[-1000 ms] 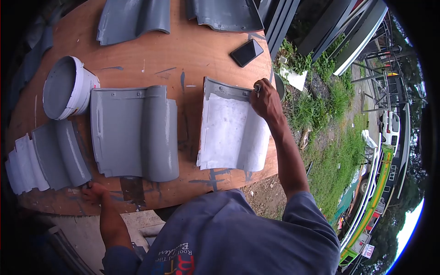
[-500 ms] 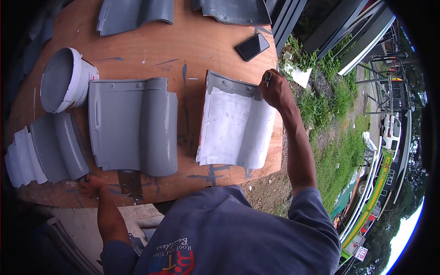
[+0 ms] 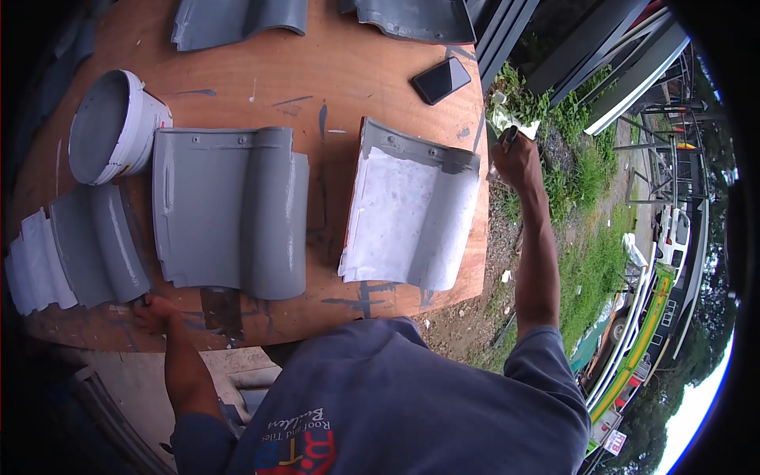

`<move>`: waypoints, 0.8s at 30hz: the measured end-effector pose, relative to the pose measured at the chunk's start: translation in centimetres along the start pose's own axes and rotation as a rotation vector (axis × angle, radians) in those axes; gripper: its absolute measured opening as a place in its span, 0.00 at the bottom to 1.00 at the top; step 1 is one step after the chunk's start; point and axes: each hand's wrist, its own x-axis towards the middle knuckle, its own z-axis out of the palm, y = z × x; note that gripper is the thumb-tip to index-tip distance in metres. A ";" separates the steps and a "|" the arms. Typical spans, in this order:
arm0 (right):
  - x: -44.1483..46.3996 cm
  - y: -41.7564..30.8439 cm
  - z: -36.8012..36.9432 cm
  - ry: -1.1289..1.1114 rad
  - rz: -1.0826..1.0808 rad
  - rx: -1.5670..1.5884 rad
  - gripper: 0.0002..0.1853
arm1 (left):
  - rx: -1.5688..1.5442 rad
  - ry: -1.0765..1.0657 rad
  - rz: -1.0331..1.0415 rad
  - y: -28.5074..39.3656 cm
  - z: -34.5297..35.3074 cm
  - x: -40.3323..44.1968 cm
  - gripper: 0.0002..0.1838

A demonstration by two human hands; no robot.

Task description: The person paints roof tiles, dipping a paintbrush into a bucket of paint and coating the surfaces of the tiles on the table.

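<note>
The right grip (image 3: 518, 157) clamps a tool (image 3: 511, 135) beside the part-grey tile (image 3: 408, 214); the left grip (image 3: 155, 313), closure unclear, seemingly braces on the desk (image 3: 237, 79) for balance

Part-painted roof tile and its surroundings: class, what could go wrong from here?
The right hand is near the part-painted roof tile; if its grey strip is wet, a touch could smear it. The open paint bucket is close beside the large grey roof tile; a knock might spill paint onto it.
</note>
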 end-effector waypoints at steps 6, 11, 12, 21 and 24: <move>-3.5 1.9 1.3 0.283 0.056 0.574 0.11 | 0.018 -0.016 -0.003 0.3 -0.6 -0.1 0.29; -6.5 5.3 3.9 0.313 0.144 0.558 0.10 | -0.008 0.054 0.017 0.0 0.4 0.3 0.29; -6.7 6.2 3.5 0.311 0.211 0.626 0.11 | 0.011 0.062 0.024 0.0 0.6 0.5 0.29; -6.7 6.6 5.5 0.416 0.301 0.593 0.15 | 0.015 0.041 -0.001 0.9 -0.9 -0.3 0.29; -7.3 4.9 3.3 0.463 0.373 0.854 0.15 | 0.008 0.021 0.012 1.0 -1.4 -0.5 0.29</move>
